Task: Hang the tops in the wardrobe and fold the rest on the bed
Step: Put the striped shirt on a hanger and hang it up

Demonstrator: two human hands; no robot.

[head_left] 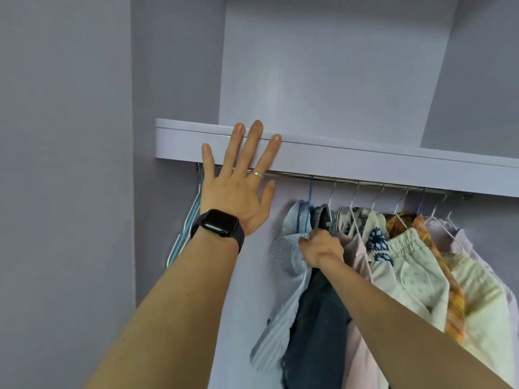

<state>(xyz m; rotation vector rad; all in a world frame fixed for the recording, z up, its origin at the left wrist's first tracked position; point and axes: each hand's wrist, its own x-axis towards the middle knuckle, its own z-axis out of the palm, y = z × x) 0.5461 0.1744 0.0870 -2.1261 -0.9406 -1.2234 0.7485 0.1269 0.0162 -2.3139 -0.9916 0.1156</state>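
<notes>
Pressing flat on the shelf's (365, 161) front edge, your L hand (238, 189) has fingers spread, watch (220, 221) on the wrist. Empty hangers (184, 237) sit at the rail's (365, 183) far-L end, w/ bare rail btwn them and the blue hanger (310, 192). Your R hand (320, 248) grips the dark denim piece (320, 318) near its top, touching the pale striped top (289, 265). Rail's R stretch is packed w/ clothes (407, 265).

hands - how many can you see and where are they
2. The left hand lies flat against the front edge of the shelf; the right hand grips the hanging denim garment. Neither is hidden.
</notes>
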